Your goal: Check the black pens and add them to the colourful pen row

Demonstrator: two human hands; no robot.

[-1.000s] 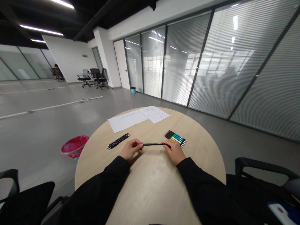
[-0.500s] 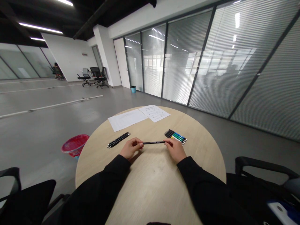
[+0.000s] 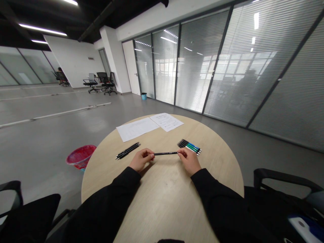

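Note:
A black pen point(image 3: 165, 153) is stretched level between my two hands, just above the round wooden table point(image 3: 167, 199). My left hand point(image 3: 142, 159) pinches its left end between thumb and fingers. At the other end, my right hand point(image 3: 189, 160) pinches the tip the same way. To the left of my left hand lies a small bundle of black pens point(image 3: 128, 151). Just beyond my right hand is a row of several pens point(image 3: 189, 146) with black, blue and green barrels, partly covered by that hand.
Two printed paper sheets point(image 3: 138, 129) lie at the table's far side. A red-lined bin point(image 3: 81, 157) stands on the floor to the left. Black chairs flank the table, one with an armrest point(image 3: 286, 179) at the right. Glass partitions with blinds rise behind.
Both hands keep their pinch on the black pen and have barely moved. The right fingers appear shifted very slightly at the pen's end.

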